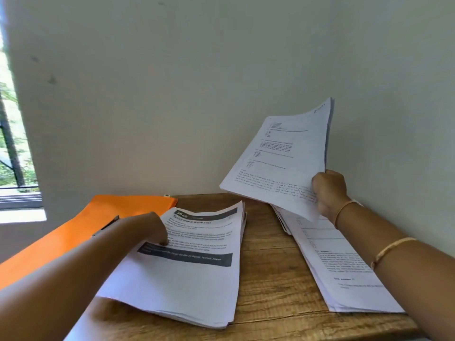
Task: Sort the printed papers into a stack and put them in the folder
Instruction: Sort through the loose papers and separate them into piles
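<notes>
A stack of printed papers [187,274] lies at the middle of the wooden table [266,274], its top sheet showing dark header bars. My left hand [150,227] rests on that top sheet, fingertips pressing near a dark bar. My right hand [328,193] grips a bundle of printed sheets [283,156] by its lower right corner and holds it tilted up above the table. Under it a second pile of papers [342,269] lies along the right side. An orange folder [81,227] lies flat at the left, partly under my left forearm.
The table stands in a corner, with pale walls [221,82] close behind and to the right. A window [14,156] is at the far left. A strip of bare wood separates the two paper piles. The table's front edge runs along the bottom right.
</notes>
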